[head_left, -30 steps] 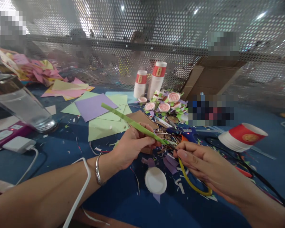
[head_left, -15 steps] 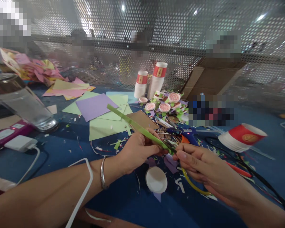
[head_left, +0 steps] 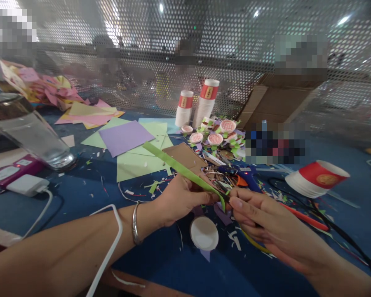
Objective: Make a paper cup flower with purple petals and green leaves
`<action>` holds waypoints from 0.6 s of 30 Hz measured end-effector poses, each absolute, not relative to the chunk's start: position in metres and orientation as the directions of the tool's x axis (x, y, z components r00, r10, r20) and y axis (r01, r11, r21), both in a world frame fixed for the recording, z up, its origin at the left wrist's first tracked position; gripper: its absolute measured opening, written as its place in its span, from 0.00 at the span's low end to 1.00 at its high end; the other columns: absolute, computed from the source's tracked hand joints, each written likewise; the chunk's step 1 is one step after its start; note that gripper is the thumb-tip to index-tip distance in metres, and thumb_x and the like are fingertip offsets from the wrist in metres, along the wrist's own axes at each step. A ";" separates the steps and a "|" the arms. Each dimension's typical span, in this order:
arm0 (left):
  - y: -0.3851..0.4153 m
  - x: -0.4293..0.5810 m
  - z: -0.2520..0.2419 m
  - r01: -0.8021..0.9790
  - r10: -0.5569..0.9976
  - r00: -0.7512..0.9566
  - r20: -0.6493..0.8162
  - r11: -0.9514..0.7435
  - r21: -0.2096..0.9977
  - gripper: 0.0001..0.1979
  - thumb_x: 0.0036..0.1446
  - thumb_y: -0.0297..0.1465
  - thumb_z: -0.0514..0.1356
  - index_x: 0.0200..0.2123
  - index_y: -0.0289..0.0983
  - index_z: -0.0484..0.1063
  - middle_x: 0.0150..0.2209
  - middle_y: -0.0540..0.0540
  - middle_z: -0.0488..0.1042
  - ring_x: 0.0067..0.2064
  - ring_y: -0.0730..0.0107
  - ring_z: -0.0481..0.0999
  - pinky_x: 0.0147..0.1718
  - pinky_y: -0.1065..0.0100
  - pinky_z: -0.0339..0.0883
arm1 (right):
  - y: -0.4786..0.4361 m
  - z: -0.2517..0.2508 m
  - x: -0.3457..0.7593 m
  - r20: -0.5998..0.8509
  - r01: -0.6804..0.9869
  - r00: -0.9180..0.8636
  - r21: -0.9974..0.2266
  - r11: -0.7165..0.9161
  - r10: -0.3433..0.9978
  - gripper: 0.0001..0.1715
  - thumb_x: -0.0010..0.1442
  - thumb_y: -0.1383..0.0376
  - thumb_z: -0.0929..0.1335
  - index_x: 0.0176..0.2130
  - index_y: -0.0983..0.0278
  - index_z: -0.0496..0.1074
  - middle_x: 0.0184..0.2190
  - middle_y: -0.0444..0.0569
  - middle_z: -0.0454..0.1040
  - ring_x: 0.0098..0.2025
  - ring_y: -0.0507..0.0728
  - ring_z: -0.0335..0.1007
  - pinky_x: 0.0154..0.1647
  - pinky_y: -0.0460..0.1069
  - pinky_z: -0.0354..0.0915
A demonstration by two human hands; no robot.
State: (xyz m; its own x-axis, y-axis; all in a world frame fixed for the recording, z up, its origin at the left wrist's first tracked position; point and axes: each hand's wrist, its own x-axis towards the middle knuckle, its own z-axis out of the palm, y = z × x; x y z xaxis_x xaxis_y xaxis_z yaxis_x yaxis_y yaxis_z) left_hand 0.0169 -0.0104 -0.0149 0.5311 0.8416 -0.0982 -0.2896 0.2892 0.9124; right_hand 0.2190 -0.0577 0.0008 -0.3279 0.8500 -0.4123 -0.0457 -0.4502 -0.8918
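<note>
My left hand (head_left: 185, 197) pinches a long light-green paper strip (head_left: 176, 166) between thumb and fingers. The strip slants from upper left down to my right hand, and its near end bends downward by the fingertips. My right hand (head_left: 261, 214) is closed round a thin dark tool (head_left: 225, 198), whose tip meets the strip; most of the tool is hidden in the fingers. A yellow curved piece (head_left: 255, 242) shows under the right hand, and I cannot tell whether it belongs to that tool. Below the hands lies a white paper disc (head_left: 204, 233) with purple paper at its edge.
Green sheets (head_left: 139, 169) and a purple sheet (head_left: 126, 138) lie left of centre. Decorated round pieces (head_left: 215, 139) are heaped before stacked paper cups (head_left: 204, 105). A glue gun (head_left: 250, 179) lies among scraps. A water glass (head_left: 34, 136) stands left, a red-white cup (head_left: 317, 179) right.
The strip's far end has shifted slightly right and down, and its near end now hangs in a visible bend below the left fingers. Both hands stay almost in place.
</note>
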 end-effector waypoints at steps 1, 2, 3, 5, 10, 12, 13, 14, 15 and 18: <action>-0.010 0.017 -0.014 -0.289 0.844 0.526 -0.103 0.292 0.912 0.07 0.44 0.26 0.74 0.28 0.34 0.80 0.26 0.51 0.78 0.30 0.78 0.74 0.36 0.73 0.69 | -0.058 0.001 0.219 -0.416 -0.054 -0.330 -0.888 -0.456 0.848 0.30 0.57 0.44 0.77 0.32 0.63 0.65 0.21 0.32 0.53 0.18 0.41 0.35 0.16 0.41 0.35; -0.011 0.017 -0.014 -0.294 0.846 0.522 -0.103 0.292 0.910 0.08 0.44 0.26 0.75 0.28 0.34 0.80 0.27 0.51 0.78 0.30 0.78 0.74 0.36 0.73 0.70 | -0.059 0.000 0.219 -0.421 -0.060 -0.326 -0.885 -0.463 0.847 0.30 0.58 0.44 0.77 0.33 0.62 0.64 0.21 0.32 0.53 0.18 0.41 0.35 0.16 0.41 0.36; -0.011 0.017 -0.013 -0.301 0.847 0.522 -0.101 0.294 0.907 0.09 0.43 0.26 0.76 0.28 0.34 0.80 0.27 0.51 0.78 0.30 0.78 0.74 0.36 0.73 0.70 | -0.059 0.000 0.219 -0.424 -0.065 -0.324 -0.882 -0.467 0.846 0.29 0.58 0.44 0.77 0.33 0.62 0.64 0.21 0.32 0.52 0.18 0.41 0.36 0.16 0.40 0.36; -0.011 0.017 -0.012 -0.321 0.843 0.531 -0.091 0.299 0.899 0.10 0.41 0.25 0.77 0.28 0.34 0.80 0.27 0.52 0.78 0.30 0.78 0.73 0.36 0.73 0.70 | -0.059 0.000 0.219 -0.426 -0.074 -0.315 -0.880 -0.469 0.848 0.29 0.59 0.45 0.77 0.33 0.62 0.64 0.21 0.32 0.53 0.17 0.41 0.36 0.15 0.40 0.37; -0.011 0.019 -0.012 -0.349 0.836 0.543 -0.075 0.307 0.885 0.11 0.39 0.24 0.78 0.29 0.34 0.82 0.29 0.51 0.80 0.32 0.77 0.75 0.39 0.72 0.71 | -0.059 0.002 0.215 -0.427 -0.094 -0.306 -0.876 -0.473 0.851 0.31 0.56 0.45 0.78 0.31 0.62 0.62 0.20 0.32 0.51 0.17 0.40 0.36 0.14 0.38 0.38; -0.012 0.020 -0.012 -0.357 0.839 0.539 -0.080 0.314 0.880 0.12 0.38 0.24 0.78 0.29 0.34 0.83 0.29 0.51 0.80 0.31 0.78 0.74 0.40 0.72 0.72 | -0.060 0.003 0.214 -0.427 -0.096 -0.301 -0.876 -0.473 0.853 0.31 0.55 0.45 0.79 0.31 0.62 0.63 0.20 0.32 0.51 0.17 0.40 0.36 0.14 0.38 0.38; -0.012 0.020 -0.013 -0.360 0.839 0.537 -0.085 0.320 0.876 0.12 0.38 0.24 0.79 0.28 0.35 0.82 0.29 0.52 0.80 0.30 0.78 0.74 0.40 0.72 0.72 | -0.060 0.004 0.214 -0.428 -0.094 -0.295 -0.876 -0.472 0.854 0.31 0.55 0.45 0.79 0.31 0.62 0.63 0.20 0.32 0.51 0.17 0.40 0.36 0.14 0.38 0.38; -0.012 0.020 -0.013 -0.362 0.840 0.535 -0.091 0.326 0.873 0.12 0.38 0.24 0.79 0.28 0.35 0.82 0.28 0.52 0.80 0.30 0.78 0.74 0.40 0.72 0.72 | -0.060 0.004 0.213 -0.428 -0.093 -0.290 -0.877 -0.470 0.856 0.31 0.54 0.45 0.79 0.31 0.62 0.63 0.20 0.32 0.52 0.17 0.40 0.37 0.14 0.38 0.38; -0.012 0.020 -0.014 -0.365 0.843 0.530 -0.096 0.329 0.871 0.13 0.37 0.24 0.79 0.28 0.35 0.83 0.29 0.52 0.80 0.31 0.78 0.74 0.40 0.72 0.72 | -0.060 0.004 0.213 -0.429 -0.092 -0.285 -0.878 -0.470 0.857 0.31 0.54 0.45 0.80 0.32 0.62 0.65 0.20 0.32 0.52 0.17 0.40 0.37 0.14 0.38 0.38; -0.012 0.019 -0.014 -0.358 0.849 0.516 -0.112 0.332 0.873 0.15 0.36 0.24 0.79 0.30 0.35 0.83 0.32 0.50 0.82 0.32 0.76 0.76 0.36 0.73 0.72 | -0.060 0.004 0.213 -0.430 -0.097 -0.274 -0.877 -0.470 0.860 0.29 0.53 0.45 0.80 0.34 0.63 0.69 0.20 0.32 0.52 0.17 0.40 0.37 0.14 0.38 0.39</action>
